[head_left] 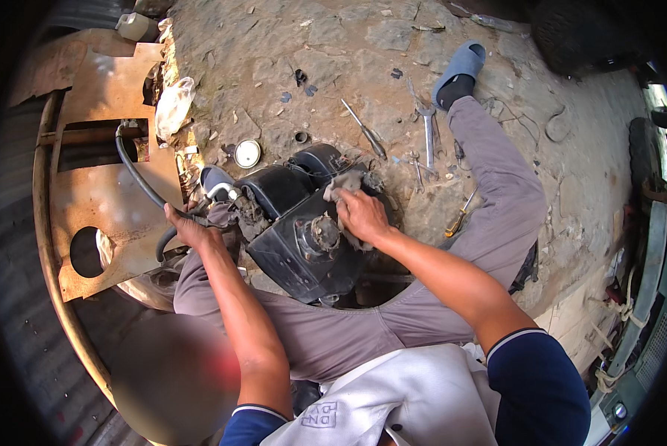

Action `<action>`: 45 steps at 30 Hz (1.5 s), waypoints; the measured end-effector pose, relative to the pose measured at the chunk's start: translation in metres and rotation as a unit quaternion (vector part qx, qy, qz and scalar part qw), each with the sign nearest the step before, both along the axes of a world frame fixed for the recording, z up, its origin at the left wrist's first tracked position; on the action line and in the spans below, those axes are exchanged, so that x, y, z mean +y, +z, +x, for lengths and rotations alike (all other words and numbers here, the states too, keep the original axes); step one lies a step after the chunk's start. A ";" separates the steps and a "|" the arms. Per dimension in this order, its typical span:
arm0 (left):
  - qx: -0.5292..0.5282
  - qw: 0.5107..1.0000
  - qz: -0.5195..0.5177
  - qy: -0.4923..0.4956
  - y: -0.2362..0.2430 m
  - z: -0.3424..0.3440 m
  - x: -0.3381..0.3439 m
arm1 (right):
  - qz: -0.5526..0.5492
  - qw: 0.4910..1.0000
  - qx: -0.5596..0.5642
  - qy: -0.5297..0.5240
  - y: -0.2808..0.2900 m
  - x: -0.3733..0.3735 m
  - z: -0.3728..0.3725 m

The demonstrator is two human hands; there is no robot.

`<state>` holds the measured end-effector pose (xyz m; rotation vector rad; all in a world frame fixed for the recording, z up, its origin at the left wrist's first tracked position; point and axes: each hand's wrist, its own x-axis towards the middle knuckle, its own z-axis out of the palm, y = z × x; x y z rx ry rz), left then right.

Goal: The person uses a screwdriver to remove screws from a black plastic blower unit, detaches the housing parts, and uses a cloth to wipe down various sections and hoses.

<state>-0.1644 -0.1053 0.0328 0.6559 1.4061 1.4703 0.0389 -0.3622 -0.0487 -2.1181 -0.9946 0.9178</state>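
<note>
Between my legs sits a black plastic tank (283, 256) with rounded humps and a round neck (320, 233) plugged or caked with something brownish. My right hand (365, 217) is closed on a grey rag (342, 184), pressed to the tank's upper right side. A black hose (142, 181) runs through the grip of my left hand (191, 229), left of the tank. Its far end has a metal fitting (129, 123) by the rusty sheet. A white pipe piece (220, 190) and dirty cloth (250, 215) lie against the tank's left side.
A screwdriver (365, 131), a wrench (427, 134) and a yellow-handled screwdriver (461, 214) lie on the dirt ground. A round tin or lid (247, 154) is beyond the tank. At left stands a rusty cut-out metal sheet (121, 201) beside a wooden pole (47, 223).
</note>
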 end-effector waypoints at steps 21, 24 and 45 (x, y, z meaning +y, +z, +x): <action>-0.024 1.000 0.015 0.003 -0.013 -0.006 0.010 | 0.064 0.960 0.250 0.105 0.023 -0.064 0.000; -0.031 0.999 0.036 -0.010 -0.003 0.010 0.005 | 0.071 0.940 0.334 -0.022 0.011 -0.028 0.035; 0.004 0.998 0.032 0.052 -0.001 0.004 0.000 | -0.007 0.975 0.219 0.045 0.149 -0.054 -0.059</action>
